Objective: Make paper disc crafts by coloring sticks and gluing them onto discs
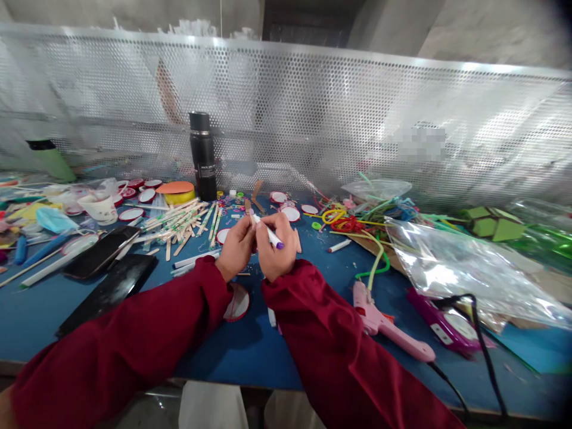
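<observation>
My right hand is closed around a white marker with a purple end, which slants up and to the left between the fingers. Close beside it, my left hand is pinched shut at the marker's far tip. What the left fingers hold is mostly hidden; a small tan piece shows just beyond them. Below the wrists, a round white disc with a red rim lies on the blue table, partly covered by the left sleeve. More markers lie left of my left hand.
A pile of craft sticks and a black bottle stand left of centre. Two dark phones lie at left. At right are a pink glue gun, a purple device with a black cable and a clear plastic bag.
</observation>
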### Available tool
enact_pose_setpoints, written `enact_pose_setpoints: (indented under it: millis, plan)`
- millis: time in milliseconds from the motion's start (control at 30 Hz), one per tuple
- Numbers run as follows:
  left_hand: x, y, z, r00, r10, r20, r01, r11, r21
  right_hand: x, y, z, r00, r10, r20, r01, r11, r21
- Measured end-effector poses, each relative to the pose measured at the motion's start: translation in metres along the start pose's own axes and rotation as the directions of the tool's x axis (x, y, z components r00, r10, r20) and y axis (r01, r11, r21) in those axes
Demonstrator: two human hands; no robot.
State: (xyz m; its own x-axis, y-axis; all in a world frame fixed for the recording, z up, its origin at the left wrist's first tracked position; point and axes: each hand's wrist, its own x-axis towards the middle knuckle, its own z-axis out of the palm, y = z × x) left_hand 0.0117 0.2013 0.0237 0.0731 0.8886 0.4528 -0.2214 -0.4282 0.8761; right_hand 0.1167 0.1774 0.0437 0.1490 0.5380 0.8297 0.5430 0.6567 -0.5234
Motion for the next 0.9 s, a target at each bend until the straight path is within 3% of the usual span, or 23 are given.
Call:
enact_pose_setpoints:
  millis: [167,467,733,900]
  plan:
    - [0.0004,-0.0002,0.0,0.998,0.059,-0.014,-0.058,0.997,0.043,-0.001,0.0005,0.0012,1.0,-0.002,0.015,0.001,0.999,0.036]
    - [0.0005,0.0005,0.0007,1.0,-0.011,0.01,0.011,1.0,0.007,0.0011,-0.001,-0.0014,1.0,0.007,0.007,-0.006,0.999,-0.037]
    - [0.0003,0.0026,0.0008,0.999,0.042,-0.012,-0.041,0.999,0.024,-0.0004,0.0001,0.0008,1.0,-0.003,0.027,0.002,1.0,0.008]
    - [-0.0003,0.0024,0.0013,1.0,0.006,0.012,-0.006,1.0,-0.013,-0.0003,0.0002,0.0,1.0,0.007,0.004,-0.006,0.999,-0.035]
